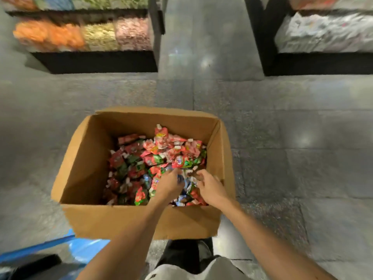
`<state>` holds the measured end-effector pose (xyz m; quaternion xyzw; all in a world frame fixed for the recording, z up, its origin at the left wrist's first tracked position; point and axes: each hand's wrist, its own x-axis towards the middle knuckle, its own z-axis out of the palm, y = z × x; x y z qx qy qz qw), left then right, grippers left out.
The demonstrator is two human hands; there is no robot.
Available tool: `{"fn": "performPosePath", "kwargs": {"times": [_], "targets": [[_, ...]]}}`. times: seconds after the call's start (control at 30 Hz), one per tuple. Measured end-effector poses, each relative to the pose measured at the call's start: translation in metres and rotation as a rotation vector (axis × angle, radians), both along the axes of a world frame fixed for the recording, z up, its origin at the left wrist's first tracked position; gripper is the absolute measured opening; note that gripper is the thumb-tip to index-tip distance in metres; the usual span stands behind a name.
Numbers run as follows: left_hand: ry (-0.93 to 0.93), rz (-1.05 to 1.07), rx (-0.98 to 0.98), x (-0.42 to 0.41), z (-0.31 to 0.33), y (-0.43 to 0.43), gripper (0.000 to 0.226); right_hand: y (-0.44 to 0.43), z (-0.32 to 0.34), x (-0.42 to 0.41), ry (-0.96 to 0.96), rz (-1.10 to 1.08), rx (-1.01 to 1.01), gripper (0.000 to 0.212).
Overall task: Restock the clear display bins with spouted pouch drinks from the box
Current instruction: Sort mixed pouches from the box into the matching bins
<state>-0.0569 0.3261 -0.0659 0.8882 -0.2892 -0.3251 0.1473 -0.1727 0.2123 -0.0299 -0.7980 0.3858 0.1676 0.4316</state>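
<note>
Currently, the task stands at the pick-up stage, with most of the restocking judged to lie ahead. The box [121, 219] sits open on the floor [282, 138], directly in front of the person. The spouted pouch drinks [161, 154] lie loose inside it in a jumbled heap of red and green packs with white caps. The heap is highest toward the far right corner and covers most of the box bottom that can be seen.

Hand status:
- The left hand [170, 183] is inside the box, near its front right area, with fingers curled down into the heap. Motion blur prevents confirming whether they close on a pouch.
- The right hand [211, 188] is just beside the left one, also in the heap, fingers bent. It cannot be determined whether it holds anything.

Destination status:
- The clear display bins [101, 37] stand on a dark shelf unit at the far left, well apart from the box. They show orange, yellow and pink contents, too blurred to identify.
- A second shelf unit [323, 35] at the far right holds pale, silvery goods, equally blurred.
- No red and green pouch is visible in any bin.

Remaining work, as a judgement: secure a handful of pouches, carry it across to the bins, deposit it, and repeat until the box is emptied. A blue object [86, 247] lies on the floor beside the near left of the box.
</note>
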Motion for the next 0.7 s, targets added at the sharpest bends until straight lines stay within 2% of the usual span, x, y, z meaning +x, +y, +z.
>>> {"fn": "performPosePath", "kwargs": {"times": [0.13, 0.27, 0.4, 0.47, 0.57, 0.63, 0.7], "targets": [[-0.008, -0.143, 0.094, 0.037, -0.030, -0.026, 0.066, -0.018, -0.028, 0.037, 0.112, -0.119, 0.067, 0.046], [-0.080, -0.288, 0.182, 0.064, -0.057, -0.054, 0.081, -0.030, -0.065, 0.077, 0.217, -0.267, 0.130, 0.045], [-0.130, -0.417, 0.280, 0.083, -0.087, -0.074, 0.085, -0.044, -0.103, 0.117, 0.227, -0.302, 0.145, 0.067], [-0.169, -0.442, 0.312, 0.092, -0.103, -0.081, 0.085, -0.058, -0.122, 0.133, 0.264, -0.256, 0.089, 0.079], [-0.218, -0.540, 0.324, 0.106, -0.130, -0.094, 0.083, -0.083, -0.150, 0.156, 0.326, 0.051, -0.193, 0.085], [-0.224, -0.690, 0.348, 0.108, -0.148, -0.100, 0.080, -0.097, -0.172, 0.168, 0.325, 0.191, -0.305, 0.078], [-0.249, -0.788, 0.379, 0.106, -0.159, -0.097, 0.087, -0.106, -0.191, 0.177, 0.361, 0.240, -0.332, 0.065]]}}
